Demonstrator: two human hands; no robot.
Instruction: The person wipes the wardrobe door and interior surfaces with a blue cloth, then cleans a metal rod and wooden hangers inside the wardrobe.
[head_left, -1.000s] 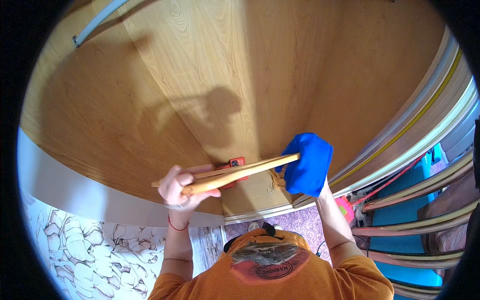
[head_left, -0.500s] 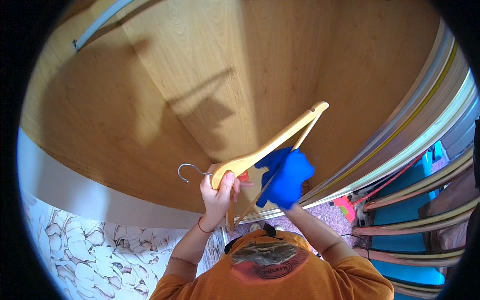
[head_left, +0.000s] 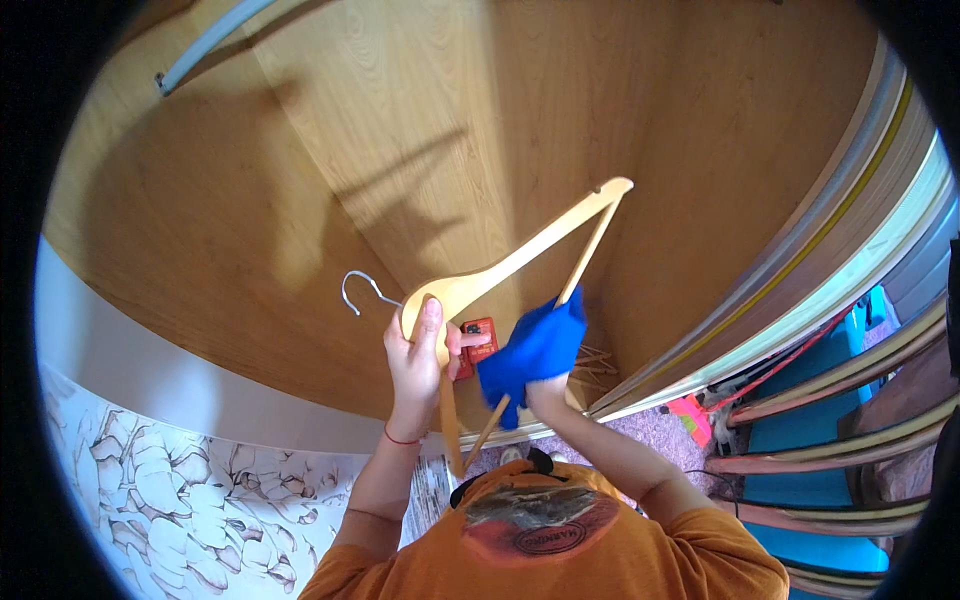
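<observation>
A light wooden coat hanger (head_left: 530,248) with a metal hook is held up in front of me, tilted so that one end points up and to the right. My left hand (head_left: 412,365) grips it just below the hook, thumb on the near face. A blue cloth (head_left: 535,345) is folded round the hanger's straight bar, about midway along it. My right hand (head_left: 547,393) holds the cloth against that bar from below. Most of its fingers are hidden by the cloth.
A wood-grain wardrobe interior surrounds the hanger, with a pale rail (head_left: 215,40) at upper left. Behind my left hand lies a red box (head_left: 481,336). Several hangers (head_left: 597,366) lie low inside. Sliding-door tracks (head_left: 800,235) curve along the right.
The hanger has shifted up and a little left with my left hand. My right hand and the cloth have slid down and left along the bar, uncovering the red box and the lower hangers.
</observation>
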